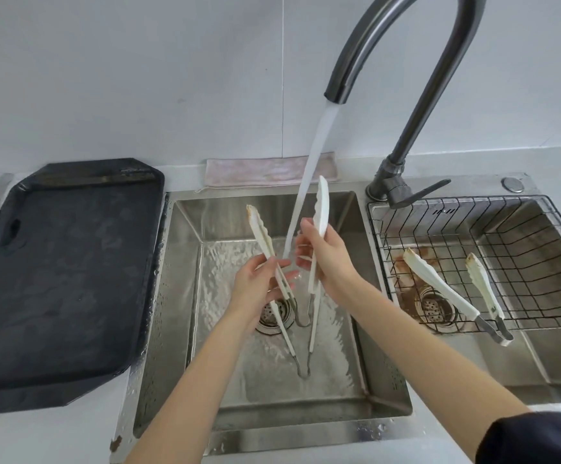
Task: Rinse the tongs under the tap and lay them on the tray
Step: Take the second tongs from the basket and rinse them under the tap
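Note:
A pair of white tongs (260,232) is held tips-up over the left sink basin (272,413), spread wide in a V. My left hand (255,283) grips its left arm, whose tip is stained brown. My right hand (329,259) grips its right arm (322,209). The water stream (316,145) from the dark curved tap (406,45) falls between the two arms, close to the right one. The metal hinge (302,321) hangs below my hands. A second white-handled hinge (304,373) shows lower in the basin. The dark tray (61,262) lies on the counter at the left, wet.
Another stained pair of white tongs (439,289) lies in a black wire basket (523,262) over the right basin. A folded pinkish cloth (265,170) sits behind the left basin against the white wall. The tap's lever (416,195) points right.

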Available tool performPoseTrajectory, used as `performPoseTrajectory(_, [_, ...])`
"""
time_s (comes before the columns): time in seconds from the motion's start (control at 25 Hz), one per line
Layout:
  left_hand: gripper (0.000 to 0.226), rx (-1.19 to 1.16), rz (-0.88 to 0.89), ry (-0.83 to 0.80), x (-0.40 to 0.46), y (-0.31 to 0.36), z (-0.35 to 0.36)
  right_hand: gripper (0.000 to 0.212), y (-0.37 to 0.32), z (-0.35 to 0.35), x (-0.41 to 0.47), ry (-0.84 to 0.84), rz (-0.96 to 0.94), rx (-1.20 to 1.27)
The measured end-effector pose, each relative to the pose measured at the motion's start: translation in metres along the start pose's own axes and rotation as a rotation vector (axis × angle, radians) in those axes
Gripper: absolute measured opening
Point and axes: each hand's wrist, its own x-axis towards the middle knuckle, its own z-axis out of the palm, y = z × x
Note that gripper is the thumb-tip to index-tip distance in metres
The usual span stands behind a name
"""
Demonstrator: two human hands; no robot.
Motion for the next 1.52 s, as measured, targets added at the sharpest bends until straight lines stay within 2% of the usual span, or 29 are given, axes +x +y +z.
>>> performPoseTrajectory(0.2, [0.034,-0.083,-0.137,-0.076,0.010,-0.004,0.024,0.018,-0.003,-0.014,-0.015,0.036,-0.078,-0.020])
performPoseTrajectory(0.48, [0.037,-0.214,-0.239,-0.129,0.010,-0.004,0.042,0.020,-0.011,-0.024,-0.012,0.031,-0.133,-0.068])
performPoseTrajectory(0.56, [0.033,-0.231,-0.250,-0.131,0.012,-0.003,0.039,0.019,-0.007,-0.025,-0.009,0.083,-0.154,-0.126])
performPoseTrajectory(0.68, [0.011,-0.258,-0.262,-0.116,0.014,-0.001,0.035,0.020,0.001,-0.030,0.000,0.224,-0.167,-0.257])
performPoseTrajectory(0.8, [0.006,-0.265,-0.229,-0.086,0.015,0.005,0.033,0.026,0.012,-0.039,0.010,0.270,-0.058,-0.260])
performPoseTrajectory(0.92, [0.007,-0.136,-0.145,-0.096,0.019,0.011,0.033,0.032,0.020,-0.042,0.014,0.287,0.113,-0.147])
performPoseTrajectory(1.04, [0.004,-0.133,-0.102,-0.119,0.026,0.018,0.035,0.033,0.028,-0.040,0.015,0.248,0.248,-0.039])
performPoseTrajectory(1.16, [0.020,-0.082,-0.078,-0.123,0.034,0.021,0.038,0.039,0.034,-0.037,0.012,0.190,0.398,0.023])
performPoseTrajectory(1.24, [0.023,-0.052,-0.058,-0.122,0.036,0.023,0.041,0.040,0.043,-0.037,0.014,0.167,0.487,-0.005])
performPoseTrajectory(1.4, [0.028,0.008,-0.070,-0.067,0.042,0.025,0.047,0.028,0.062,-0.038,0.021,0.101,0.563,0.007])
performPoseTrajectory(1.52, [0.029,0.030,-0.096,-0.010,0.043,0.029,0.053,0.032,0.062,-0.040,0.021,0.088,0.553,0.038])
